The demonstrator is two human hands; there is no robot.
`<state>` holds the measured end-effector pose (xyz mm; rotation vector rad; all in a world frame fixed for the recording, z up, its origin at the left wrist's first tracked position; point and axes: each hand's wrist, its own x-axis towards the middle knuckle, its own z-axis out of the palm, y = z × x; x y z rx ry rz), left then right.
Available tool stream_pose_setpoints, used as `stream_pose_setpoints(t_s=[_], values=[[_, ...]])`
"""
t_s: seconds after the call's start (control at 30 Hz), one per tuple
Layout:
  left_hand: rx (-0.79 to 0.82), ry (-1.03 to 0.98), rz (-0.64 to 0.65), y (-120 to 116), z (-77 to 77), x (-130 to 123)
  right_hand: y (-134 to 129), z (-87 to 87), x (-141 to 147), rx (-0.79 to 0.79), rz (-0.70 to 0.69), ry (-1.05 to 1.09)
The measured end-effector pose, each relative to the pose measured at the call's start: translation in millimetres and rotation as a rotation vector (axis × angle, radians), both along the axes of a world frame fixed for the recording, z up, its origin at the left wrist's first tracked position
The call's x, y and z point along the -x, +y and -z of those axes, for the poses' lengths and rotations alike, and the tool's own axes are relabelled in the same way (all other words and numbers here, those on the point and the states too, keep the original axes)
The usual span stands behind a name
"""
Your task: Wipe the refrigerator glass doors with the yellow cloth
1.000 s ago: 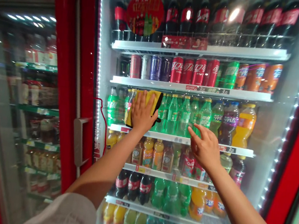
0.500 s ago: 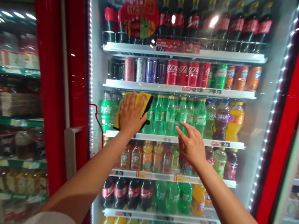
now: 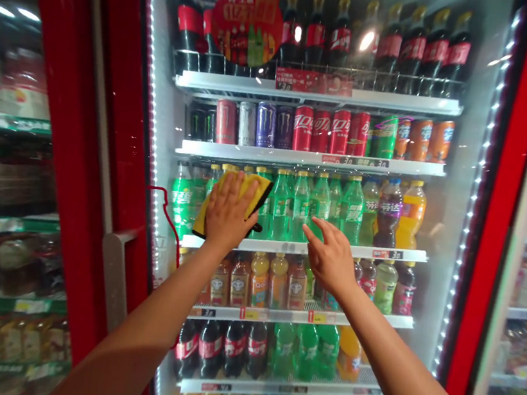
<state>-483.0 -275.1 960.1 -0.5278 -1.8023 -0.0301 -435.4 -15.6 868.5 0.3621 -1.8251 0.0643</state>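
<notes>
My left hand (image 3: pixel 228 213) lies with its fingers fairly flat over a yellow cloth (image 3: pixel 258 190) with black edging. It holds the cloth against the glass door of a lit drinks fridge, in front of a row of green bottles (image 3: pixel 280 207). To the right, my right hand (image 3: pixel 332 256) is raised near the glass with nothing in it. Its thumb and fingers are apart and partly bent. Whether its fingertips touch the glass, I cannot tell.
A grey door handle (image 3: pixel 114 278) sticks out on the red frame at the left. A round red sticker (image 3: pixel 247 25) is on the upper glass. Shelves of cola bottles (image 3: pixel 340 36) and cans (image 3: pixel 340 133) stand behind. Other stocked fridges flank this one.
My left hand and the yellow cloth have slid slightly downward, uncovering some bottle caps above. My right hand has shifted a little left and down. The view has moved slightly.
</notes>
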Motion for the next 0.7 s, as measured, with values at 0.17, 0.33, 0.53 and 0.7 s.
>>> stream_pose_setpoints(t_s=[0.17,0.33,0.53,0.7], values=[[-0.246,0.032,-0.027,-13,30.1,-2,6,7.1,6,-0.026,-0.019,0.011],[0.148,-0.020,-0.032,-6,45.3,-3,5,12.2,14,-0.013,-0.040,0.075],[-0.047,-0.010,-0.126,-15,1.4,-4,3,17.5,12,0.007,-0.078,0.073],[-0.053,-0.021,-0.132,-30,25.5,-10,-7,12.9,4,-0.012,-0.070,0.080]])
